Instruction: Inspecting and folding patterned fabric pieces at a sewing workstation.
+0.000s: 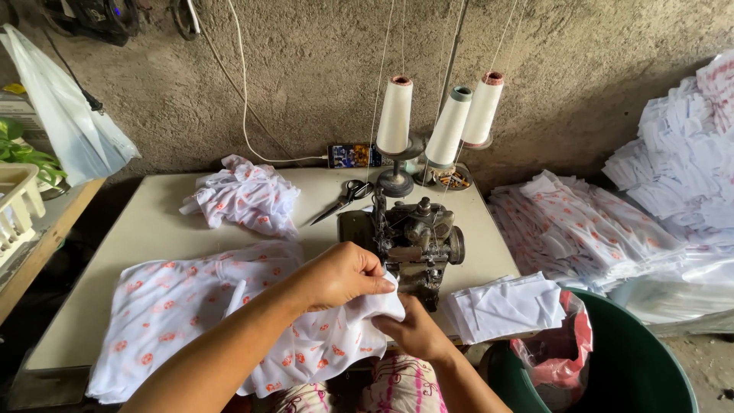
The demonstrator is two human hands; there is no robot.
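Printed white fabric (321, 336), dotted with orange-red motifs, sits in front of the dark overlock sewing machine (409, 241), with its leading edge bunched up just at the machine's front. Our left hand (340, 275) has its grip closed on that bunched edge, fingers pinching the cloth from above. Our right hand (417, 333) comes up from below and closes its grip on the same edge from underneath, so both hands meet at the fabric directly before the machine. The rest of the fabric spreads leftward across the pale surface (153, 222) and hangs over its near edge.

Behind the machine, three cones of white thread (447, 122) stand upright on a stand, with strands running upward. A pair of scissors (344, 197) lies on the surface just left of the machine. A crumpled heap of the same printed cloth (245, 195) rests farther back on the left. A small stack of plain white pieces (508, 306) lies at the right near corner of the surface. Beside it stands a green tub (634, 367) holding a red-and-clear plastic bag (562, 344). Folded printed pieces (589, 229) are piled to the right.
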